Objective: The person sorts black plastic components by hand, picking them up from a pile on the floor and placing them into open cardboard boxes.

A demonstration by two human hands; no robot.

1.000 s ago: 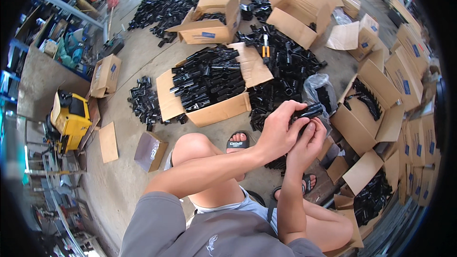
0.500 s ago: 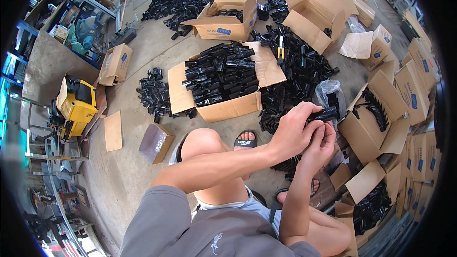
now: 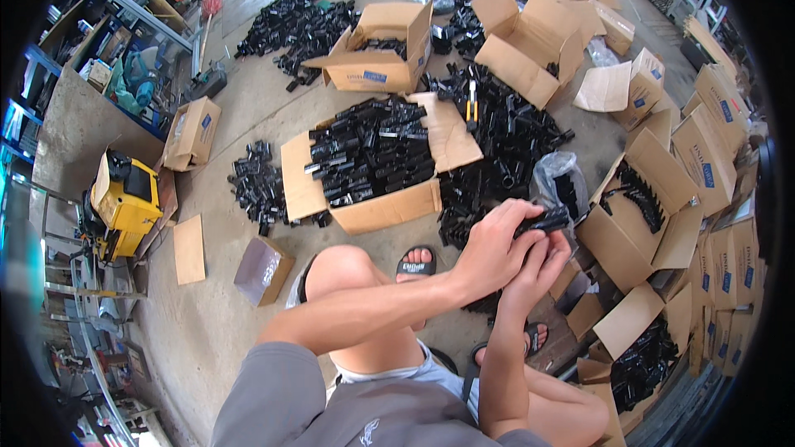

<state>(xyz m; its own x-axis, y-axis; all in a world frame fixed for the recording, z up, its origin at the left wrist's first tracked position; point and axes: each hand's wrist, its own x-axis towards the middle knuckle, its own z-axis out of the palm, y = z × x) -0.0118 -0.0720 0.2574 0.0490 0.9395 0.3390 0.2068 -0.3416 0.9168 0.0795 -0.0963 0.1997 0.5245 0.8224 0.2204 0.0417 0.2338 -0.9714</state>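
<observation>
My left hand [image 3: 492,250] and my right hand [image 3: 532,280] meet in front of my knees, both closed around a glossy black tubular part [image 3: 550,219]. Its dark end sticks out past my fingers toward the right; the rest is covered by them. Just beyond my hands spreads a big heap of similar black parts [image 3: 497,128]. To the left of that heap, an open cardboard box [image 3: 389,210] is filled above its rim with such parts. A clear plastic bag [image 3: 556,170] with dark contents lies right behind my hands.
An orange-and-black handled tool [image 3: 472,106] lies on the heap. Open cartons [image 3: 617,240] crowd the right side, one holding a row of black parts. A small open box [image 3: 263,269] and a flat cardboard piece [image 3: 189,248] lie left. A yellow machine [image 3: 131,203] stands farther left.
My view has shifted, so the surroundings sit a little differently in the picture. Both hands still hold the black tubular part, which now appears slightly more covered by my fingers.
</observation>
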